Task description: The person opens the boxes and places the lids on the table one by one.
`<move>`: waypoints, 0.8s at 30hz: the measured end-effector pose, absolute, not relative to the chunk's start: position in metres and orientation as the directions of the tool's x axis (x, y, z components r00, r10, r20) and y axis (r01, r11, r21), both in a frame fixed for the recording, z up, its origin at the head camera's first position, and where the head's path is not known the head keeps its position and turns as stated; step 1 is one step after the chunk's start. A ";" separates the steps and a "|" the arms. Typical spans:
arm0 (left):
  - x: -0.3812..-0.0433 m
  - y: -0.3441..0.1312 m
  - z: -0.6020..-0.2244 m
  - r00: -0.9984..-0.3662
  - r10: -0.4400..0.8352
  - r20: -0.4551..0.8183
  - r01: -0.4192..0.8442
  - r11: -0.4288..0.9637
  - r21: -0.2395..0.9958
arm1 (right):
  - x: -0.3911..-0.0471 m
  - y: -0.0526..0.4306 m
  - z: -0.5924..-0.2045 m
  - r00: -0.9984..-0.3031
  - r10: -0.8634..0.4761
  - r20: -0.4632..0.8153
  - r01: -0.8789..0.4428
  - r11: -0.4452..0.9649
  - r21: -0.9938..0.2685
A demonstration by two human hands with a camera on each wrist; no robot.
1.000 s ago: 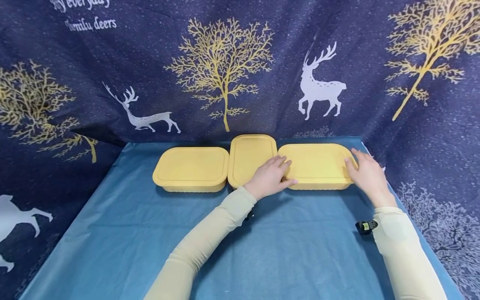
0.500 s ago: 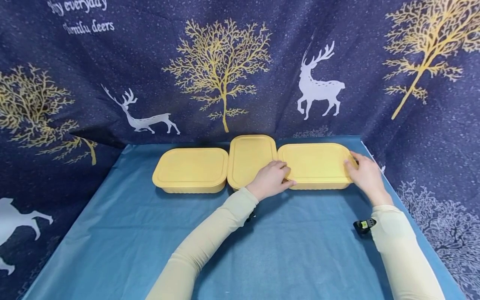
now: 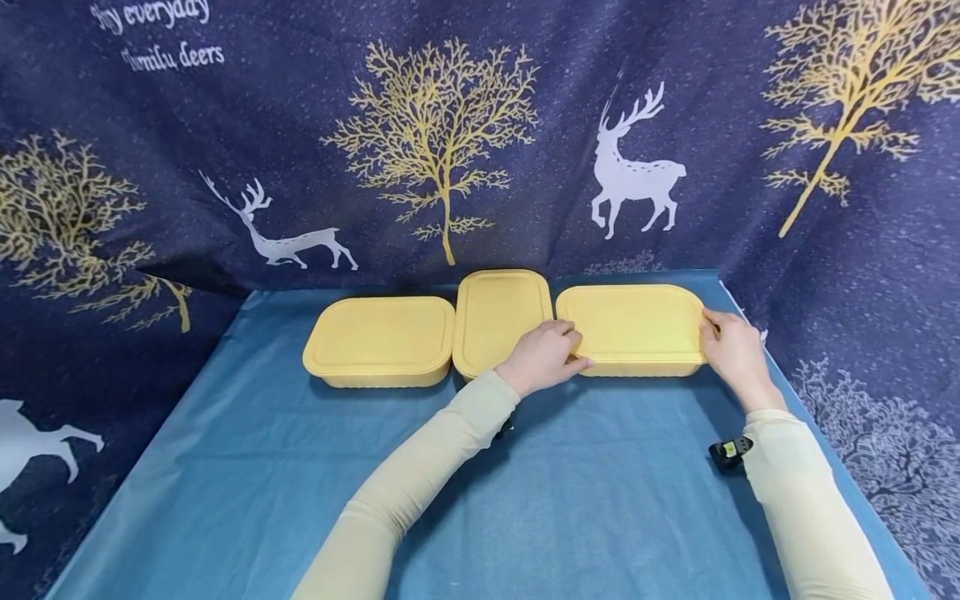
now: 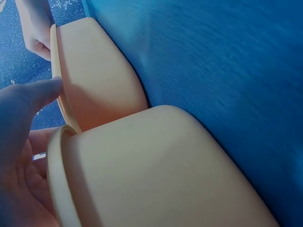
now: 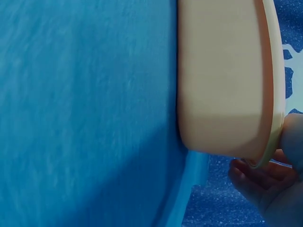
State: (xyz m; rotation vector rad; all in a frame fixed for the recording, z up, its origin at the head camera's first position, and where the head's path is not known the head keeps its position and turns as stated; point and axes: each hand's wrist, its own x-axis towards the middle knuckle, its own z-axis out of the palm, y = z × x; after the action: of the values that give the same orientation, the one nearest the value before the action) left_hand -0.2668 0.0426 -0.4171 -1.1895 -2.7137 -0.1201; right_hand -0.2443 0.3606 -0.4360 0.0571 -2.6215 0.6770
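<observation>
Three yellow lidded boxes stand in a row at the back of the table. My left hand (image 3: 542, 357) reaches over the front of the middle box (image 3: 503, 312) to the front left corner of the right box (image 3: 630, 323). In the left wrist view, its thumb (image 4: 46, 92) bears on the lid rim of that box, and its other fingers are partly hidden behind the middle box's rim. My right hand (image 3: 733, 350) pinches the lid rim at the right end, with fingertips (image 5: 244, 175) under the edge in the right wrist view. The lid (image 5: 277, 94) sits on the box.
The left box (image 3: 381, 340) touches or nearly touches the middle one. A blue cloth (image 3: 600, 500) covers the table. Behind it hangs a dark blue curtain (image 3: 300, 100) printed with trees and deer. A small black device (image 3: 729, 454) is at my right wrist.
My right hand's fingers have closed in on the right end of the lid. The left hand's fingers have drawn down to the box's corner. The boxes have barely moved.
</observation>
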 end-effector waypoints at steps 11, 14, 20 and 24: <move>-0.275 0.056 -0.420 -0.668 0.729 0.147 0.736 0.677 -0.015 | -0.238 0.369 -0.435 -0.910 0.086 0.406 -0.106 0.898 -0.428; -0.277 0.062 -0.421 -0.674 0.727 0.131 0.732 0.681 -0.013 | -0.237 0.372 -0.436 -0.911 0.100 0.401 -0.088 0.901 -0.424; -0.279 0.070 -0.419 -0.688 0.717 0.106 0.723 0.691 0.020 | -0.235 0.378 -0.435 -0.922 0.127 0.367 -0.044 0.904 -0.425; -0.279 0.074 -0.416 -0.696 0.712 0.096 0.717 0.697 0.027 | -0.234 0.380 -0.433 -0.925 0.143 0.353 -0.025 0.902 -0.432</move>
State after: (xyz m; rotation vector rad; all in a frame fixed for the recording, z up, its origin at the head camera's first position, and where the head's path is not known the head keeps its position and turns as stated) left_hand -0.2786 0.0745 -0.4162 -1.1900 -2.8213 -0.0951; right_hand -0.2342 0.3805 -0.4333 -0.0869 -2.6846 0.6164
